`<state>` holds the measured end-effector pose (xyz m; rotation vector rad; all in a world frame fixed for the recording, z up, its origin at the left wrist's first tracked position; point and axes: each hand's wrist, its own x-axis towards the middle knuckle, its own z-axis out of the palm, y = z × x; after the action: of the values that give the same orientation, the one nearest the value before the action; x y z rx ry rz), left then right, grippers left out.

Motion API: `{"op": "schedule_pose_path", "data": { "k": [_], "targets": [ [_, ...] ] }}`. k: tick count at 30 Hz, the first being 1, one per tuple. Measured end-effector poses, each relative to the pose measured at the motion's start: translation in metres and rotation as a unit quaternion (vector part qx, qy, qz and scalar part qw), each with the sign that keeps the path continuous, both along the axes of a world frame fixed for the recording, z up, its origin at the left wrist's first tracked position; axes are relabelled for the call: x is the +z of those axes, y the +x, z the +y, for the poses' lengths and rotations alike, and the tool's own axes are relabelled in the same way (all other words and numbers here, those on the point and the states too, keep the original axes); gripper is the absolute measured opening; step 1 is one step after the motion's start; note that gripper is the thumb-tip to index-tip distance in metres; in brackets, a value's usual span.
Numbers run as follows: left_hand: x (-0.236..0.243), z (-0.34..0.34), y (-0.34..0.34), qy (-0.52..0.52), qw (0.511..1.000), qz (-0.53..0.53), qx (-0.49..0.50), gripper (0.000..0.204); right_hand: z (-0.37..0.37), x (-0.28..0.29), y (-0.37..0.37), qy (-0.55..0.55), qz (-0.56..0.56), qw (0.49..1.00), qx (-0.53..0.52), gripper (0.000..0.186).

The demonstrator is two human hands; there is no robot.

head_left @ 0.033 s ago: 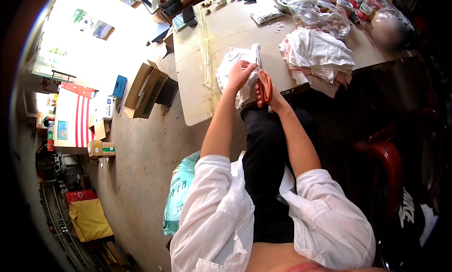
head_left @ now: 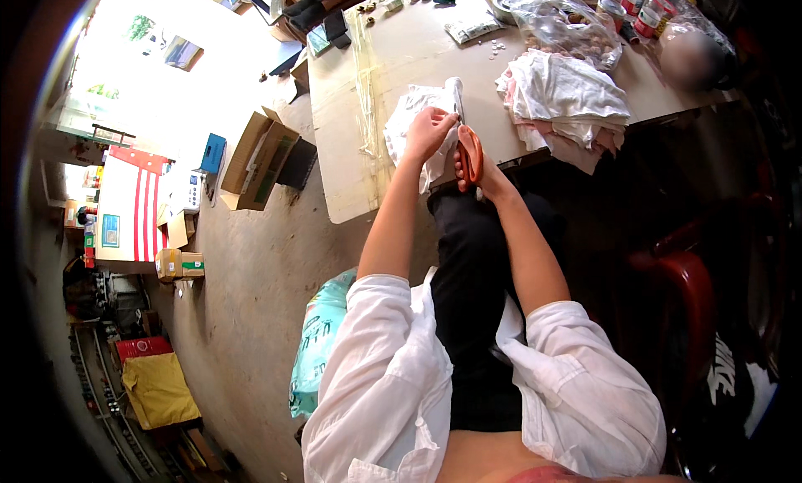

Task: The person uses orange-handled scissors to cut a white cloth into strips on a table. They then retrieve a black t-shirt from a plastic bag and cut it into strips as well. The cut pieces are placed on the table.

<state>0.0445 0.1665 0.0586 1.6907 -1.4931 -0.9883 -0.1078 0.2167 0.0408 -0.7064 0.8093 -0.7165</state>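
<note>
My left hand pinches the edge of a white cloth near the table's front edge. My right hand grips scissors with orange handles, their tips pointing away from me beside the left fingertips. How far the blades are apart I cannot make out. Part of the cloth is hidden under my left hand, and some of it drapes over the table edge. To the right lies a pile of white and pink cloths, hanging a little over the edge.
On the table sit a clear plastic bag of small brown pieces, a small packet, yellowish tape strips and bottles. An opened cardboard box stands left. A turquoise bag rests by my left side, a red chair at right.
</note>
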Motion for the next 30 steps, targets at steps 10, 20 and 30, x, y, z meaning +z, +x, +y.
{"op": "schedule_pose_path", "data": {
  "k": [10, 20, 30],
  "targets": [
    [-0.017, -0.001, -0.019, -0.092, 0.973, -0.187, 0.097, 0.030, -0.002, 0.009, -0.013, 0.088, -0.124, 0.988, 0.036, 0.067],
    [-0.010, 0.008, -0.030, -0.214, 0.943, -0.208, 0.147, 0.010, -0.004, 0.004, -0.011, 0.086, -0.099, 0.991, 0.006, 0.065],
    [-0.009, 0.022, -0.039, -0.280, 0.933, -0.221, 0.055, 0.009, -0.006, 0.005, -0.019, 0.060, 0.004, 0.998, 0.010, 0.065]
  ]
}}
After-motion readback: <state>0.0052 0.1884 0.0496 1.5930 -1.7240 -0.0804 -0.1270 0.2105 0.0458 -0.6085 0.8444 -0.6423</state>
